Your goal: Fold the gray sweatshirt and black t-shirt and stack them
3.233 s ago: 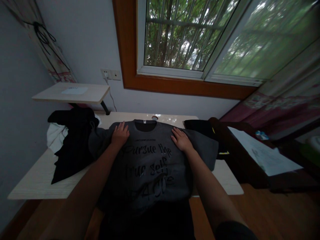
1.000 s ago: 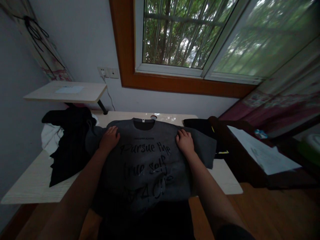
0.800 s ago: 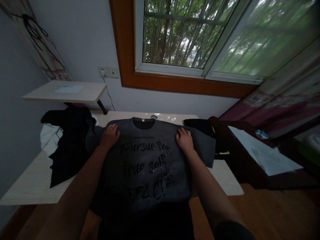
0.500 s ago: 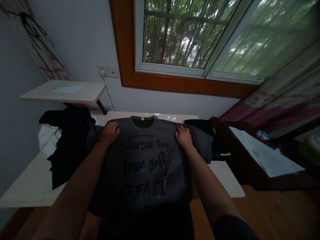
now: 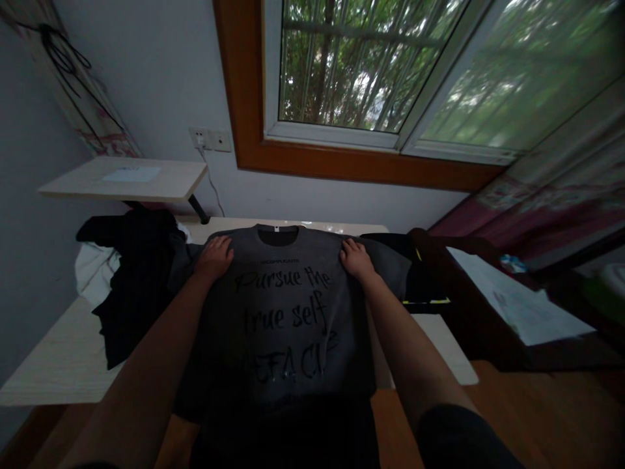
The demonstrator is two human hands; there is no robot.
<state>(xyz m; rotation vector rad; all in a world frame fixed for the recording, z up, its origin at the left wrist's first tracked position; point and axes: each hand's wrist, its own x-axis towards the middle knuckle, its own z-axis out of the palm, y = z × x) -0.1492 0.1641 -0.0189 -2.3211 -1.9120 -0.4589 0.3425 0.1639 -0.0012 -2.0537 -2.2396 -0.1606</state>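
A dark grey T-shirt (image 5: 283, 286) with black lettering lies spread front up, its collar at the far side and its lower part hanging toward me over the near table edge. My left hand (image 5: 215, 255) rests palm down on the shirt's left shoulder, fingers stretched forward. On the right shoulder, beside the sleeve, lies my right hand (image 5: 357, 258), also palm down with its fingers extended and slightly bent. Both hands touch the cloth from above. The left sleeve is partly hidden behind my left forearm and merges with dark clothes.
At the left, a heap of black clothes (image 5: 134, 280) and a white cloth (image 5: 96, 270) lie on the pale table (image 5: 53, 365), beneath a raised shelf (image 5: 122, 176). Dark clothing with yellow trim (image 5: 427, 286) is at the right, near a sheet of paper (image 5: 522, 296) on dark furniture.
The shirt's collar has shifted slightly away from me, and the right sleeve has drawn a little to the left. My right hand has moved slightly forward and left; my left hand stays nearly still.
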